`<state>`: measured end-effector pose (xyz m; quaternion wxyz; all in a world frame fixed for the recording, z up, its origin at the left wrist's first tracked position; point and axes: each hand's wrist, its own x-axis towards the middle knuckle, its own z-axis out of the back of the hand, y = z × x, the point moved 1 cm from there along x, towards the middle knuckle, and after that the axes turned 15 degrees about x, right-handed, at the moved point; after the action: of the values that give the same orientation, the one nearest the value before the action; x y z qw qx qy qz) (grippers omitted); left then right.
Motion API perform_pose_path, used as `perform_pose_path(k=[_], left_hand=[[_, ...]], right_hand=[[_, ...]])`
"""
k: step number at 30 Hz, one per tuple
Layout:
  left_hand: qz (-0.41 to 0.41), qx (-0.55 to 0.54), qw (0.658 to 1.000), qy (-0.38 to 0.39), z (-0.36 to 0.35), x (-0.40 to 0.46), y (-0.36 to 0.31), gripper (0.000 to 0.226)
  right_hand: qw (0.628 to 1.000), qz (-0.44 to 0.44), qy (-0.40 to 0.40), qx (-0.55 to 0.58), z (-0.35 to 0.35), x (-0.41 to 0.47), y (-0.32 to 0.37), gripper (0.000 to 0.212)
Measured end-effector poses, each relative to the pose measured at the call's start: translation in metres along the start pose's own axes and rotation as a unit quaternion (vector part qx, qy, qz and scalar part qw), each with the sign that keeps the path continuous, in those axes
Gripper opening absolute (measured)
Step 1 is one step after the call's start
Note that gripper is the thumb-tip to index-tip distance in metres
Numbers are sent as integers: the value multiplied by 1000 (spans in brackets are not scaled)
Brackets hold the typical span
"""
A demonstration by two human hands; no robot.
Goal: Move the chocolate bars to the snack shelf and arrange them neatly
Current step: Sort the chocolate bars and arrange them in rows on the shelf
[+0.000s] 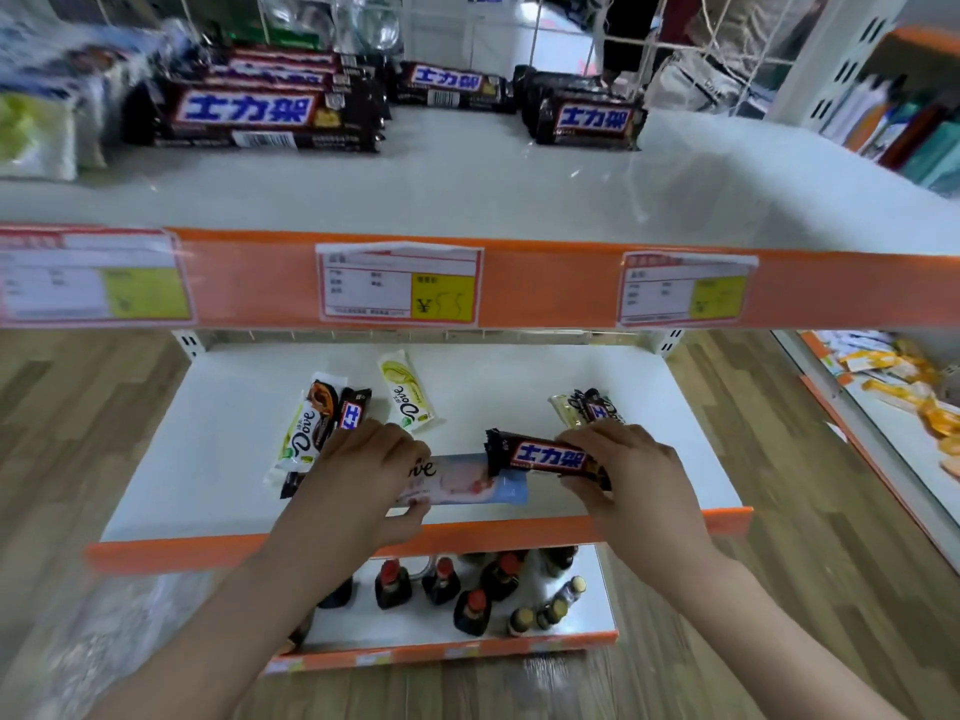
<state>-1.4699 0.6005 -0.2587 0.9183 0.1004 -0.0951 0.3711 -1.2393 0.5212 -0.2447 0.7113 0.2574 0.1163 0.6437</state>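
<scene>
Over the middle shelf [218, 459], my left hand [358, 480] grips the left end of a pale blue Dove bar [467, 483] lying on the shelf. My right hand [628, 470] pinches a dark brown Snickers bar [545, 454] just above the blue bar's right end. More Dove and Snickers bars lie loose at the left [311, 433], middle [408, 394] and right [587, 407] of this shelf. On the upper shelf [467, 189], Snickers bars sit in a stack at the left [260, 114], singly in the middle [452, 88] and stacked at the right [587, 116].
Orange price strips with tags [400, 283] front each shelf. Dark bottles [467, 589] stand on the bottom shelf. White and green packets [36, 132] sit at the upper shelf's left. Another rack with yellow packets [909, 387] is at the right.
</scene>
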Motion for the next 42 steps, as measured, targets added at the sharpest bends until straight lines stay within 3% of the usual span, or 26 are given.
perform_pose_path(k=[5, 22, 34, 42], left_hand=[[7, 5, 1000, -19, 43, -21, -7, 39], [93, -19, 993, -70, 200, -68, 2, 39], [114, 4, 993, -34, 251, -79, 23, 41], [142, 10, 989, -49, 265, -78, 33, 36]], right_hand=[[999, 30, 23, -11, 34, -23, 30, 33], [994, 107, -25, 23, 155, -74, 137, 30], [989, 135, -47, 20, 180, -74, 169, 34], [986, 160, -41, 21, 182, -50, 187, 32]])
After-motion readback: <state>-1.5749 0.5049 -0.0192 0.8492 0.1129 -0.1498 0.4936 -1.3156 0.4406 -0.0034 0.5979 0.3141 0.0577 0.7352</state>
